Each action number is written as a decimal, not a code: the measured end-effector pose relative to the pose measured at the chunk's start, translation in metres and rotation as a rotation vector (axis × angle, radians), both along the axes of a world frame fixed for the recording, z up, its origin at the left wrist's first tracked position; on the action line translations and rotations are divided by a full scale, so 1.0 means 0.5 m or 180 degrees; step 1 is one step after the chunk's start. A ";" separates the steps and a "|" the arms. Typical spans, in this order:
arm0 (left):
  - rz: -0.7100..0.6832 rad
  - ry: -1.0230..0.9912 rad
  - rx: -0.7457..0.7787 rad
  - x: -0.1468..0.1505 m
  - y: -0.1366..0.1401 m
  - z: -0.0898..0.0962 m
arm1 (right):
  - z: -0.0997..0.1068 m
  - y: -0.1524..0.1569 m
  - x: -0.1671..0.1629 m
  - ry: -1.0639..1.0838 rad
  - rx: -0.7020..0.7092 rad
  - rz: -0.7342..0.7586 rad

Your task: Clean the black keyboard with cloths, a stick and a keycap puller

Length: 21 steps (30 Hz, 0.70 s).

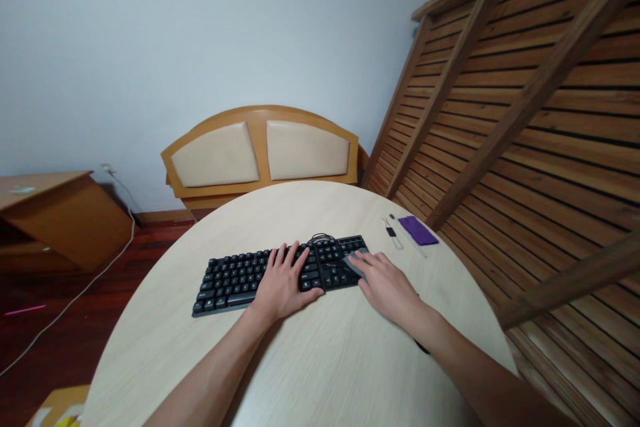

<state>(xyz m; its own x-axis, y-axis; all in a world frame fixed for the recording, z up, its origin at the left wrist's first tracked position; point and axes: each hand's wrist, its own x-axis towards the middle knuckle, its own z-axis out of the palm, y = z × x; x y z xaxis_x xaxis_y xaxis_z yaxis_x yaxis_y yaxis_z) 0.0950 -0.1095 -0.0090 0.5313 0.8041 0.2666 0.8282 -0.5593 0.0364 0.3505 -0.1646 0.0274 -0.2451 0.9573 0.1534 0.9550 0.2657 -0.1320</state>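
Note:
A black full-size keyboard (pixel 227 280) lies on a round light wood-grain table (pixel 320 360), slightly askew, its cable (pixel 323 238) bunched behind it. My left hand (pixel 283 283) rests on the keyboard right of its middle, fingers spread over the keys. My right hand (pixel 383 280) is closed on a small grey piece (pixel 354 263), pressed to the number-pad end; it could be a cloth, but the fingers cover most of it. Part of a dark thing (pixel 423 347) shows beside my right forearm, mostly hidden.
At the table's right lie a folded purple cloth (pixel 418 230), a thin stick (pixel 413 238) and a small black tool with wire loops (pixel 391 232). Slatted wooden panels (pixel 500 127) lean on the right. Behind stands a padded headboard (pixel 263 113); a wooden cabinet (pixel 75 220) is left.

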 end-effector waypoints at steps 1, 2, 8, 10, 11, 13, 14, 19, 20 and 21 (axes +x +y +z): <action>-0.0004 -0.0009 0.0005 0.000 0.000 -0.001 | -0.003 -0.009 0.000 -0.0004 -0.0008 -0.0008; -0.0007 -0.0022 0.0012 -0.001 0.001 -0.002 | -0.007 -0.018 0.000 -0.0008 -0.0017 -0.0013; -0.0002 -0.0077 0.0044 0.001 0.001 -0.003 | -0.008 -0.072 0.006 -0.0018 -0.0107 0.0000; 0.0011 -0.0046 0.0039 0.002 0.000 0.000 | 0.004 -0.079 0.013 0.0003 -0.0188 0.0039; 0.0017 -0.0025 0.0035 0.003 -0.001 0.001 | 0.012 -0.078 0.017 0.0032 -0.0217 0.0047; 0.0016 0.0011 0.0038 0.003 -0.002 0.002 | 0.031 -0.065 0.023 0.0091 -0.0205 -0.0004; 0.0013 0.0020 0.0046 0.003 -0.002 0.002 | 0.041 -0.053 0.025 0.0109 -0.0160 -0.0067; 0.0012 -0.0007 0.0058 0.003 -0.003 0.004 | 0.065 0.036 0.025 0.0068 0.0134 -0.0272; 0.0010 -0.0013 0.0050 0.003 -0.003 0.005 | 0.062 0.053 0.023 0.0063 0.0129 -0.0264; 0.0008 -0.0018 0.0040 0.003 -0.003 0.005 | 0.057 0.067 0.022 0.0057 0.0109 -0.0268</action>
<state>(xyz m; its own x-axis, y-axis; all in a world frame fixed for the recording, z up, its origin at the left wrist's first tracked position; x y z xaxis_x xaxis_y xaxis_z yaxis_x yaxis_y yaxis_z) 0.0964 -0.1108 -0.0064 0.5276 0.8021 0.2798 0.8295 -0.5575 0.0341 0.3615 -0.1310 0.0557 -0.1609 0.9685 0.1900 0.9717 0.1891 -0.1414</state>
